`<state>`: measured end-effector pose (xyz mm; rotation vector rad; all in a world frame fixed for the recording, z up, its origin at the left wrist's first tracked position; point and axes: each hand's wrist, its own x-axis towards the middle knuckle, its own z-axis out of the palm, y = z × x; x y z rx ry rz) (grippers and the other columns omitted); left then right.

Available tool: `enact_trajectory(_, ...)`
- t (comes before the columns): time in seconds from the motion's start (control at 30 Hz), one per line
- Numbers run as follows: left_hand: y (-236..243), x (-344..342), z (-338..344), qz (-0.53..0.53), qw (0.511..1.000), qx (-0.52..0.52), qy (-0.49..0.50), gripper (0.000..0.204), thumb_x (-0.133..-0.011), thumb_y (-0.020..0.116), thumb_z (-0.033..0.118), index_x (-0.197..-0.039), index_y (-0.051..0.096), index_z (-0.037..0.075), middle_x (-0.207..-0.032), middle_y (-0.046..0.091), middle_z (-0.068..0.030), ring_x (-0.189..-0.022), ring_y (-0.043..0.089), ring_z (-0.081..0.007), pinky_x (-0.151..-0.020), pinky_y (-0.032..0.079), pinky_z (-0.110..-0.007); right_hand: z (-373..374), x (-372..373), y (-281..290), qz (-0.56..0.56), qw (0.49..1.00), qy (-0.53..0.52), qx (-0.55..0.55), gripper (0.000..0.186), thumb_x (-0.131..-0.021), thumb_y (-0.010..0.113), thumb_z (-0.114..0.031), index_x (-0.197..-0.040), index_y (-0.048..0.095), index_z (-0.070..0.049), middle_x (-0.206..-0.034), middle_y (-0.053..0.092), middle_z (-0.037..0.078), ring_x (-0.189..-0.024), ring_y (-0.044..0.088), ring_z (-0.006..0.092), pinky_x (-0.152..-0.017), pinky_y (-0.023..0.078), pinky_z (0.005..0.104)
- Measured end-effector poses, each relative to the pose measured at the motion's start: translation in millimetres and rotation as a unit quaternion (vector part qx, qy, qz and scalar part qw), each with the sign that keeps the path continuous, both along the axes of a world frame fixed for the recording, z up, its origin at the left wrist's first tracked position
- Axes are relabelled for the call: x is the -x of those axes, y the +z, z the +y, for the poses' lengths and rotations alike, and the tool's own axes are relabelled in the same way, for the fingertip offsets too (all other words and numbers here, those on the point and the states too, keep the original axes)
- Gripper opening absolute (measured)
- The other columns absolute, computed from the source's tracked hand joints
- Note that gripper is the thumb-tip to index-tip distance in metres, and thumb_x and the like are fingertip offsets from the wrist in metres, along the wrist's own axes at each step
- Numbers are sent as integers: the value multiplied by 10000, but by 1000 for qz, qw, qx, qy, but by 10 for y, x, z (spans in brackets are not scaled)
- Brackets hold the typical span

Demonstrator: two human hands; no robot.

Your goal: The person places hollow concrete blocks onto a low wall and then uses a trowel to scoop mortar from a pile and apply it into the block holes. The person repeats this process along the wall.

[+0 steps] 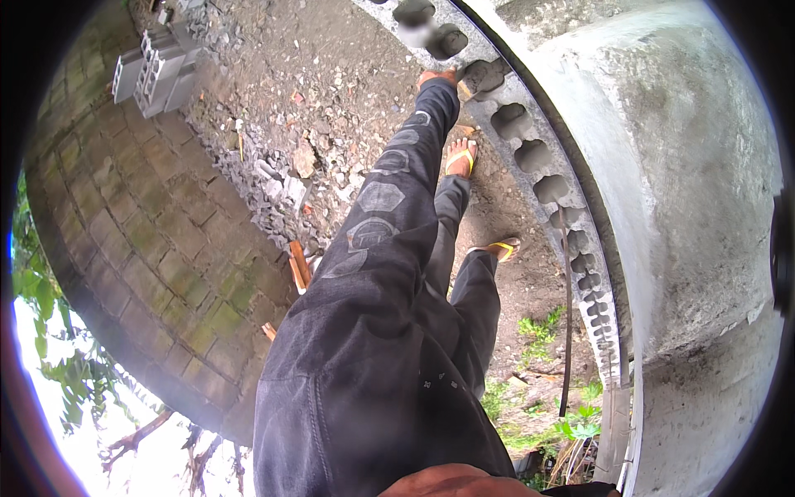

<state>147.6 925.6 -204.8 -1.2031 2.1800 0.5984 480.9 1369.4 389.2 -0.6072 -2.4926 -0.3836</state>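
Note:
My left arm, in a dark sleeve (pixel 385 199) with grey hexagon prints, stretches forward. My left hand (pixel 436 77) is at the side of a curving row of grey hollow concrete blocks (pixel 517 149). Its fingers look curled closed, and what they hold, if anything, is hidden. Just beside the hand, a small tan strip (pixel 464 89) lies against the blocks. The block hollow nearest the hand looks partly filled with grey material (pixel 484 76). My right hand is out of view.
A smooth grey concrete wall (pixel 696 166) rises right of the blocks. My feet, in yellow-strapped flip-flops (pixel 461 157), stand on dirt. Rubble (pixel 273 186) lies left, before a mossy block wall (pixel 166 240). Stacked hollow blocks (pixel 159 70) stand far left. A thin rod (pixel 566 331) leans near the row.

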Motion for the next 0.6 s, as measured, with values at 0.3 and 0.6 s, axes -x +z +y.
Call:
enact_trajectory(0.3,-98,-20,-14,2,1000,-14,20,671,-768,758,517,-1140,658,-32,-1182,657,-238,-1138,628,-351,-989,484,-406,-2,53,-52,6,1000,4,7,390,-1051,376,-217,-1116,652,52,-1013,704,176,-890,680,322,-774,529,400)
enact_trajectory(0.6,-138,-51,-20,9,1000,-22,6,690,-766,766,511,-1178,621,-22,-1194,649,-236,-1149,617,-364,-993,479,-416,-19,71,-52,15,1000,5,10,413,-1053,361,-224,-1110,653,63,-1020,697,190,-904,671,330,-798,517,411)
